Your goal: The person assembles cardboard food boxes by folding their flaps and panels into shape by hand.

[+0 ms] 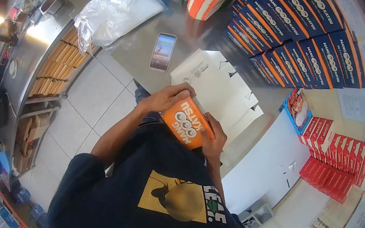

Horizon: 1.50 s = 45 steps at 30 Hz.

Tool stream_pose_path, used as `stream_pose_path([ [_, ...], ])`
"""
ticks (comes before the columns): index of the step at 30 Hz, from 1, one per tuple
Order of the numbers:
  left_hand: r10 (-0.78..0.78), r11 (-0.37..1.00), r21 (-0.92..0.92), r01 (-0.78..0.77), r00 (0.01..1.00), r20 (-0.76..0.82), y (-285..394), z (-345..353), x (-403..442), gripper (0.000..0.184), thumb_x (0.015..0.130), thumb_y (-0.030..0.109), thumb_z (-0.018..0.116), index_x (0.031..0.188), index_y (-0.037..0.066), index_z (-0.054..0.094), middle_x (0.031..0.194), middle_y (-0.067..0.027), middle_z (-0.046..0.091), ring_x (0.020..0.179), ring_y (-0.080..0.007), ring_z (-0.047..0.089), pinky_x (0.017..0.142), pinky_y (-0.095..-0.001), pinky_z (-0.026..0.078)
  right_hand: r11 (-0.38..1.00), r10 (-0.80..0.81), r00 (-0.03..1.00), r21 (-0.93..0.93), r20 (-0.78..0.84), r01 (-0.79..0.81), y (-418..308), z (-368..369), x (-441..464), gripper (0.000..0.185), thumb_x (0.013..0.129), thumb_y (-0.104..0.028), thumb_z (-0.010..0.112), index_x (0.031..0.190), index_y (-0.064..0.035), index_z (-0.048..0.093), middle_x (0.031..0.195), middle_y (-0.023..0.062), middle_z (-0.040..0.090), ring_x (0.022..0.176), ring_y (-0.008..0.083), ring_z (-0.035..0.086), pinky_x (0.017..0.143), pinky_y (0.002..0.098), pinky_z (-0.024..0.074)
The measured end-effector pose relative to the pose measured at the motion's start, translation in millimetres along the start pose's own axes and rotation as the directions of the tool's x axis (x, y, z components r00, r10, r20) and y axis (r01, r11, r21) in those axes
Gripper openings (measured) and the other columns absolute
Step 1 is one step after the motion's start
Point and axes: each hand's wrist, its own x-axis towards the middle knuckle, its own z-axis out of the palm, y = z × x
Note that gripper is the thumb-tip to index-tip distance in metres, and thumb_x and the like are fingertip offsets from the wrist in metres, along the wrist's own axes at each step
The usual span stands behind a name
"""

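An orange food carton (pixel 180 125) printed "MANG KATSU" is held close to my body at the table's edge. My left hand (pixel 169 99) grips its upper left corner, the fingers curled over the edge. On the opposite side my right hand (pixel 213 138) is closed around the carton's end, thumb along the orange face. Just beyond both hands lies pale unprinted cardboard (pixel 215 83) with small cut notches along its far edge. Whether this cardboard joins the carton or lies under it, I cannot tell.
A phone (pixel 163 52) with a lit screen lies on the metal table (pixel 129 61). Beyond it is a clear plastic bag (pixel 117 12). Dark blue cartons (pixel 294 31) are stacked far right, red boxes (pixel 334 155) nearer. A shelf unit (pixel 33 70) stands left across the tiled floor (pixel 75 121).
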Motion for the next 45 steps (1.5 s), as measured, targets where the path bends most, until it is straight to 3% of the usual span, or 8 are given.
stream_pose_path([
  [6, -0.063, 0.996, 0.054, 0.068, 0.994, -0.084, -13, -3, 4, 0.037, 0.11, 0.033, 0.04, 0.114, 0.001, 0.058, 0.097, -0.0111, 0.063, 0.101, -0.0184, 0.059, 0.097, -0.0321, 0.045, 0.995, 0.059, 0.962, -0.092, 0.268, -0.035, -16, -23, 14, 0.047, 0.089, -0.018, 0.071, 0.132, -0.0016, 0.063, 0.134, 0.0175, 0.064, 0.125, 0.0311, 0.06, 0.105, 0.0402, 0.0463],
  [13, -0.128, 0.982, -0.072, 0.177, 0.889, 0.439, 80, -10, 85, 0.048, 0.11, 0.042, 0.036, 0.134, 0.006, 0.056, 0.122, -0.0107, 0.063, 0.121, -0.0192, 0.056, 0.104, -0.0335, 0.043, 0.909, -0.413, 0.718, 0.303, 0.56, 0.286, -108, -119, 93, 0.071, 0.076, -0.022, 0.083, 0.142, -0.0115, 0.058, 0.153, 0.0092, 0.048, 0.138, 0.0337, 0.041, 0.116, 0.0468, 0.0307],
  [18, 0.059, 0.888, -0.353, 0.295, 0.688, 0.723, 93, 31, 119, 0.046, 0.108, 0.041, 0.042, 0.139, 0.01, 0.055, 0.125, -0.0098, 0.063, 0.122, -0.0171, 0.056, 0.104, -0.0315, 0.046, 0.703, -0.136, 0.595, -0.346, 0.792, 0.621, -204, -132, 103, 0.097, 0.061, -0.017, 0.089, 0.148, -0.0344, 0.049, 0.154, 0.0055, 0.047, 0.147, 0.0324, 0.026, 0.113, 0.0528, 0.0358],
  [24, -0.298, 0.626, -0.395, 0.673, 0.674, 0.676, 123, 42, 122, 0.043, 0.104, 0.038, 0.053, 0.137, 0.01, 0.057, 0.125, -0.0144, 0.064, 0.116, -0.0213, 0.062, 0.1, -0.0312, 0.049, 0.796, -0.308, 0.664, -0.198, 0.681, 0.573, -208, -135, 104, 0.098, 0.047, -0.029, 0.095, 0.136, -0.0102, 0.059, 0.134, 0.0089, 0.063, 0.12, 0.0325, 0.06, 0.1, 0.0442, 0.048],
  [28, 0.242, 0.419, -0.773, 0.476, 0.762, 0.6, 108, 22, 157, 0.069, 0.102, 0.064, 0.033, 0.135, 0.007, 0.054, 0.116, -0.0139, 0.066, 0.1, -0.0231, 0.065, 0.09, -0.0364, 0.052, 0.62, -0.674, 0.731, -0.453, 0.109, 0.64, -282, -177, 159, 0.08, 0.062, -0.029, 0.089, 0.131, -0.0064, 0.057, 0.114, 0.0147, 0.069, 0.104, 0.0319, 0.068, 0.091, 0.0415, 0.052],
  [30, 0.082, 0.629, -0.677, 0.382, 0.833, 0.547, 75, 24, 172, 0.077, 0.101, 0.069, 0.024, 0.137, 0.006, 0.051, 0.115, -0.0123, 0.066, 0.096, -0.0219, 0.065, 0.087, -0.0361, 0.053, 0.406, -0.854, 0.51, -0.748, -0.105, 0.525, -331, -183, 210, 0.07, 0.068, -0.029, 0.088, 0.126, -0.0046, 0.058, 0.104, 0.0143, 0.07, 0.094, 0.0308, 0.069, 0.082, 0.0411, 0.0541],
  [37, -0.08, 0.986, -0.087, 0.144, 0.855, 0.513, 21, 32, 138, 0.052, 0.098, 0.055, 0.053, 0.123, 0.01, 0.058, 0.103, -0.011, 0.067, 0.085, -0.0247, 0.067, 0.08, -0.0375, 0.052, -0.146, -0.82, 0.548, -0.986, 0.165, 0.079, -333, -190, 451, 0.056, 0.075, -0.036, 0.083, 0.116, -0.0094, 0.056, 0.101, 0.0124, 0.069, 0.097, 0.0328, 0.066, 0.076, 0.0481, 0.054],
  [45, 0.075, 0.764, 0.465, -0.448, 0.777, 0.625, -120, 81, 126, 0.064, 0.069, 0.054, 0.084, 0.113, 0.013, 0.062, 0.106, -0.0161, 0.062, 0.107, -0.0365, 0.058, 0.087, -0.049, 0.05, -0.099, -0.701, 0.71, -0.995, 0.069, -0.001, -308, -170, 492, 0.062, 0.075, -0.038, 0.084, 0.123, -0.0125, 0.053, 0.107, 0.0101, 0.067, 0.102, 0.0315, 0.064, 0.075, 0.0486, 0.0545],
])
